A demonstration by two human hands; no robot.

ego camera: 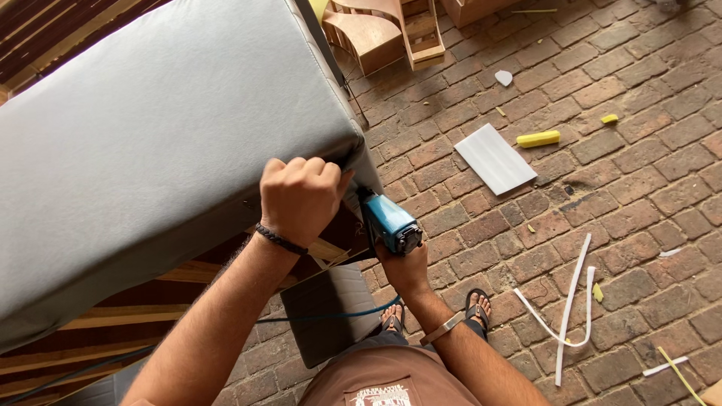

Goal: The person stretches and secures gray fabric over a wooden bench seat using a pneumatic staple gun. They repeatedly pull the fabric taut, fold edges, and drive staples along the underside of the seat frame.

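The grip of the left hand (299, 197) is clenched on a fold of grey cover (150, 143) at the lower corner of one large padded frame, the knuckles turned upward and the fist pressed against the corner edge. The grip of the right hand (404, 268) is closed around the handle of one blue staple gun (387, 220), whose nose is pointed up at the same corner, just beside the left fist. One blue hose (331, 314) is seen trailing from below the gun, across the person's front and off to the left.

Both forearms are raised from the bottom of the view; the left one is stretched upward, with one dark braided band (280, 239) at the wrist, and the right one is bent inward, with one metal watch strap (442, 328) on it. Two sandalled feet (477, 307) are planted on the brick floor (624, 195).

On the floor, one white sheet (495, 158) is laid flat, one yellow foam piece (538, 138) is near it, and two long white strips (573, 301) are crossed further right. Wooden parts (380, 34) are stacked at the top, well apart from the hands.
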